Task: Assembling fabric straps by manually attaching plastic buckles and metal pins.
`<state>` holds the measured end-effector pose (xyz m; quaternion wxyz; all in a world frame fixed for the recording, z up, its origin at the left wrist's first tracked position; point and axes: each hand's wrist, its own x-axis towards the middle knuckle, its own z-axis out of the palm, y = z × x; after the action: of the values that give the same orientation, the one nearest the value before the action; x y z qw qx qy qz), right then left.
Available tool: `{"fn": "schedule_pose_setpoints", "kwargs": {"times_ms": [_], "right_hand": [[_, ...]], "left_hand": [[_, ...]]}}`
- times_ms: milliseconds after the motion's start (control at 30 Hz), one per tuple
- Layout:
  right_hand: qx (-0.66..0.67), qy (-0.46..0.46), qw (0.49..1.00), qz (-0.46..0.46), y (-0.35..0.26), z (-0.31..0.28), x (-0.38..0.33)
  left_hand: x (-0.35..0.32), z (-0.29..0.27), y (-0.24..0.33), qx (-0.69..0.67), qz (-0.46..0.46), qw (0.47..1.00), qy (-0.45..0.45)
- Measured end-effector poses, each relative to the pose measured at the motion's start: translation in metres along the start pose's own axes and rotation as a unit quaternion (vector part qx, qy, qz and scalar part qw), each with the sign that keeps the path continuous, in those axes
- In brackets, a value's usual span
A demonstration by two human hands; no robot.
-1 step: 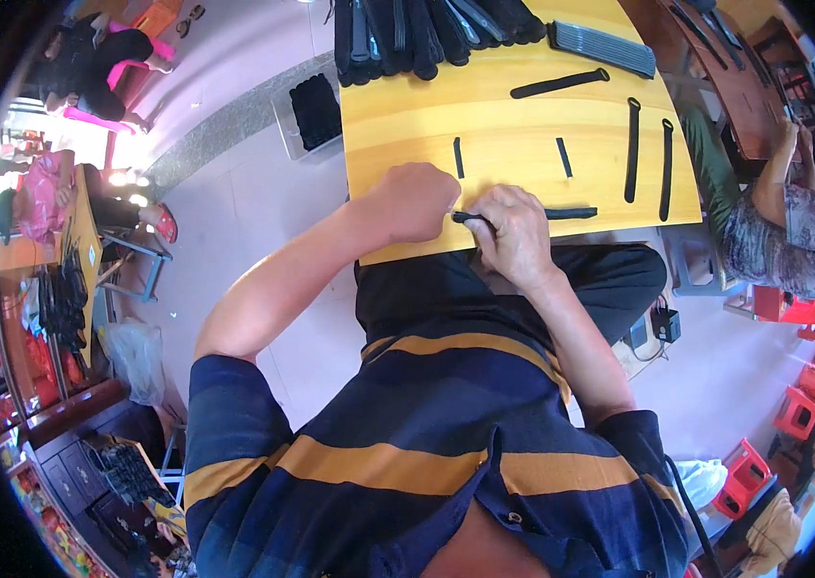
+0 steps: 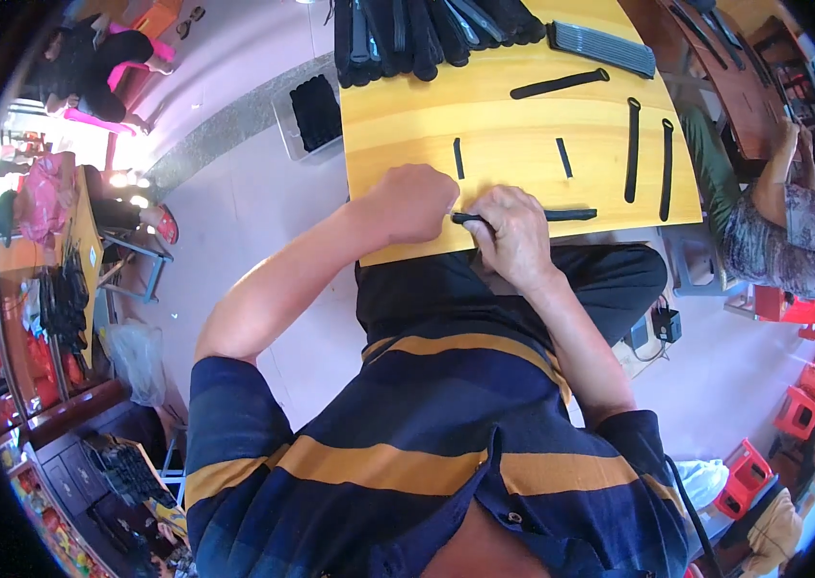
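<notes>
Both hands rest at the near edge of a yellow wooden table (image 2: 523, 116). My right hand (image 2: 515, 233) presses down on a long black strap (image 2: 569, 215) that lies flat and runs out to the right. My left hand (image 2: 414, 202) is closed into a fist and meets the strap's left end at the fingertips. Beyond the hands lie two short black strips (image 2: 459, 158) (image 2: 564, 157). Two long black straps (image 2: 633, 148) (image 2: 667, 169) lie upright on the right, and another one (image 2: 559, 84) lies slanted farther back.
A heap of black straps (image 2: 427, 34) and a grey ribbed piece (image 2: 602, 46) sit at the table's far edge. A tray of black pieces (image 2: 315, 111) stands on the floor to the left. Another person (image 2: 788, 226) sits at the right, near red stools (image 2: 798, 412).
</notes>
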<state>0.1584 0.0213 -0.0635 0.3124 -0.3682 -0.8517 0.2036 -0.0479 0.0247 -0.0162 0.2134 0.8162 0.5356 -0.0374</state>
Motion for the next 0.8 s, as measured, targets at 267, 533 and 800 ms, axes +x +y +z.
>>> {"fn": "schedule_pose_setpoints", "kwargs": {"times_ms": [267, 533, 800], "right_hand": [[0.006, 0.003, 1.0, -0.007, -0.007, 0.009, 0.003], [0.005, 0.012, 1.0, 0.009, -0.011, 0.012, 0.004], [0.005, 0.011, 1.0, 0.004, -0.01, 0.014, 0.003]], "left_hand": [[-0.008, -0.004, -0.001, 0.016, 0.009, 1.0, -0.001], [-0.003, -0.003, 0.0, 0.021, 0.001, 0.999, -0.035], [-0.002, -0.001, 0.007, 0.008, -0.027, 0.998, -0.049]]}}
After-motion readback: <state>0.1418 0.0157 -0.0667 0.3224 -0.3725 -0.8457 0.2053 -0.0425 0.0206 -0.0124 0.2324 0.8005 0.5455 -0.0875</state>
